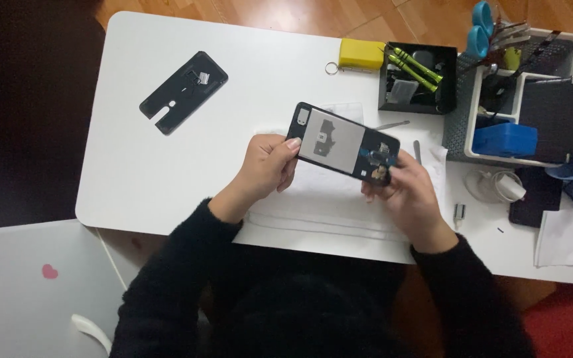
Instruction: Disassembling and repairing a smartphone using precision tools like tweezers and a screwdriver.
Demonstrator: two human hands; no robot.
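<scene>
A: Left of the grip?
B: Back cover (184, 92), flat on the tabletop (140, 179), well apart.
A: Right of it?
B: Tool tray (418, 78) beyond, basket (522, 99) beside that. Paper sheet (326, 212) lies beneath the grip.

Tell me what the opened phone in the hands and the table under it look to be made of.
Opened phone: likely black plastic frame with a dull grey metal-looking plate inside. Table: smooth white top, matte, probably laminate or painted board; the look leaves it open.
</scene>
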